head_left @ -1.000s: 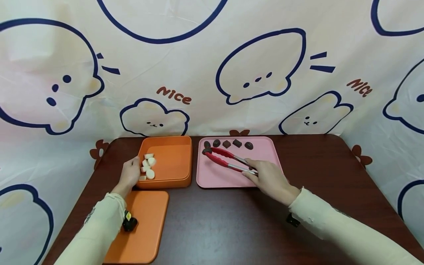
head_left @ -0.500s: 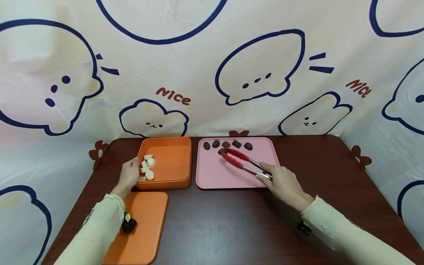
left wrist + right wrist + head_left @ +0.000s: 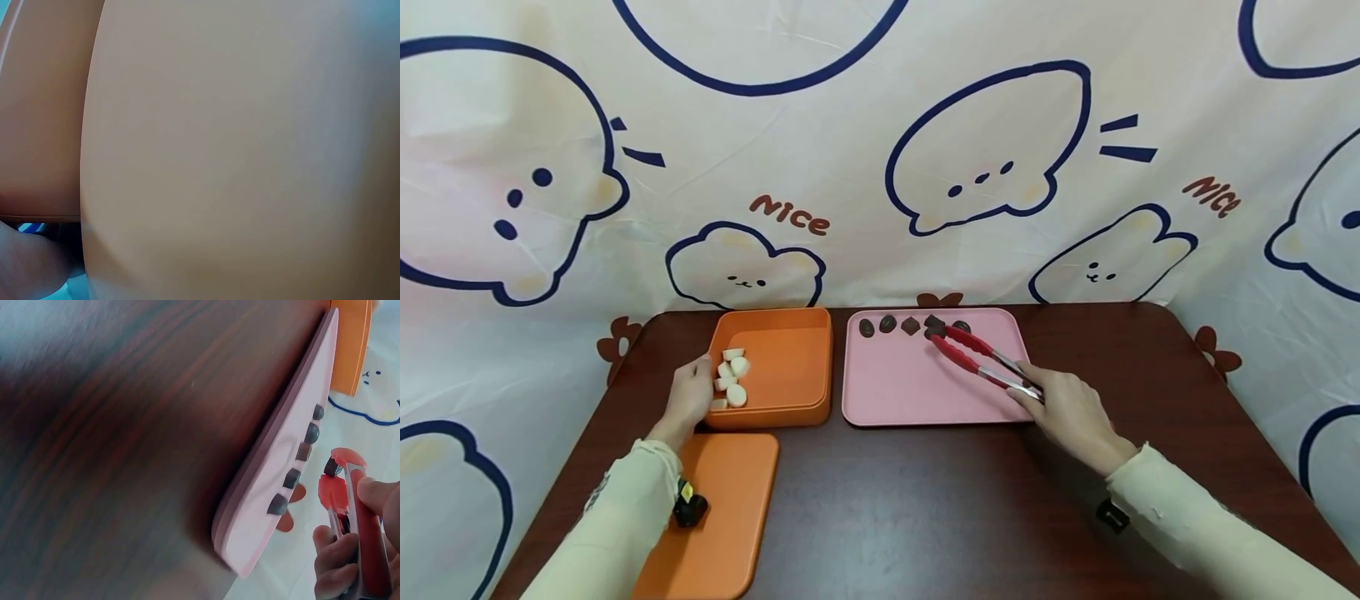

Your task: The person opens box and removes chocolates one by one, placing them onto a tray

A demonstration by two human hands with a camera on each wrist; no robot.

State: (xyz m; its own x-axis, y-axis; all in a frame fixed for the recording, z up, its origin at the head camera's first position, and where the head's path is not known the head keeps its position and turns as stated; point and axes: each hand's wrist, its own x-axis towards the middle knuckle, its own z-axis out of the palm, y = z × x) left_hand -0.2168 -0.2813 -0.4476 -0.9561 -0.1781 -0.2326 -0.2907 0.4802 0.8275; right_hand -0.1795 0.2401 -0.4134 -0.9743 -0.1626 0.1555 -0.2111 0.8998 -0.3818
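My right hand (image 3: 1071,417) grips red-and-silver tongs (image 3: 973,354) over the pink tray (image 3: 887,400). Pinched between the red tips is a dark chocolate (image 3: 332,465), raised above the tray in the right wrist view. Several more chocolates (image 3: 911,326) lie in a row along the tray's far edge. On the left, my left hand (image 3: 691,390) holds the left wall of an orange box (image 3: 790,415), fingers at its rim. White round-cut pieces (image 3: 737,395) sit along the left side inside the box. The left wrist view is mostly filled by an orange surface (image 3: 219,137) close to the camera.
An orange lid (image 3: 737,500) lies flat on the dark wooden table (image 3: 925,517) in front of the box, partly under my left forearm. Behind the table hangs a white printed cloth (image 3: 850,150). The tray stands just right of the box.
My right hand has moved right with the tongs, carrying the pinched chocolate from the tray's left end to the fourth chocolate of the row. The left hand stays at the box.
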